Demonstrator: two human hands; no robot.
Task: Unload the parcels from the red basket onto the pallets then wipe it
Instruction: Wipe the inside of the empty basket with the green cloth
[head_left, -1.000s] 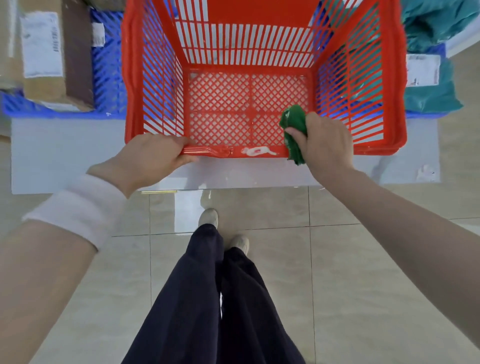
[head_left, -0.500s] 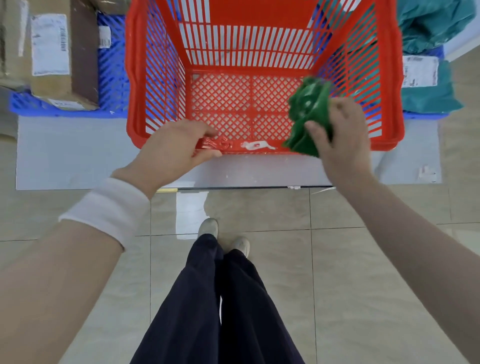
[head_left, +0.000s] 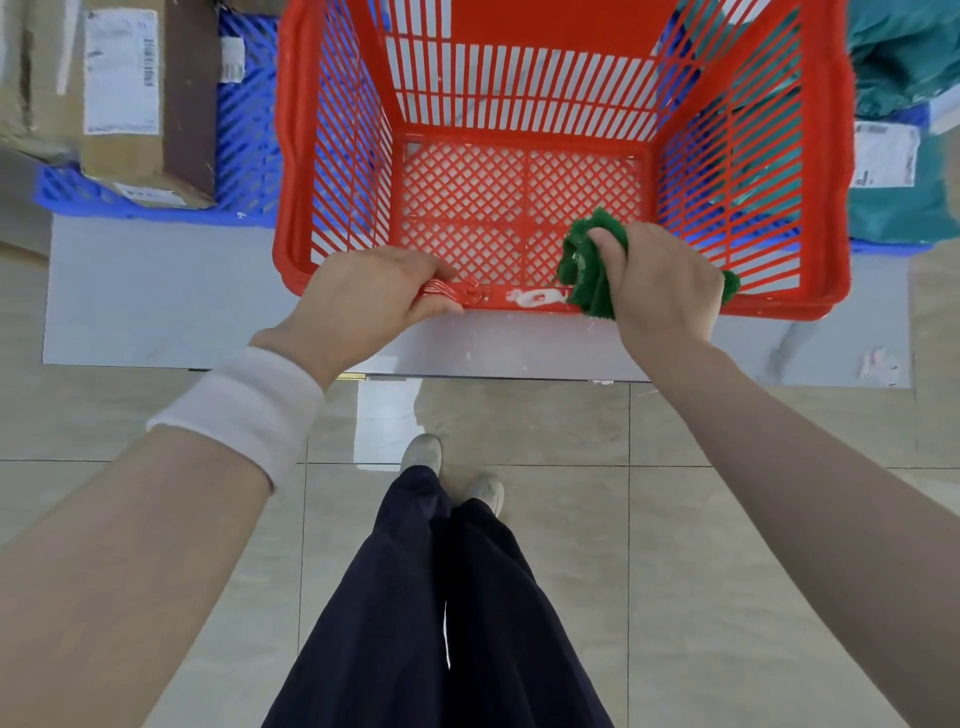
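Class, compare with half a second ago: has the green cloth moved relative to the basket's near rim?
Yes. The green cloth has dropped from over the mesh floor down to the red basket's near rim, ending beside the white mark.

Top of red basket (head_left: 284, 182) is cut off by the top edge. Part of its near rim is hid under left hand (head_left: 363, 296), which grips it. Green cloth (head_left: 587, 254) is mostly hid inside right hand (head_left: 665, 291); only bits stick out each side. Box (head_left: 176, 104) label is too blurry to read, same w/ the label on teal bags (head_left: 904, 52), which run off the right edge. Blue pallet (head_left: 244, 119) is partly hid behind the basket.
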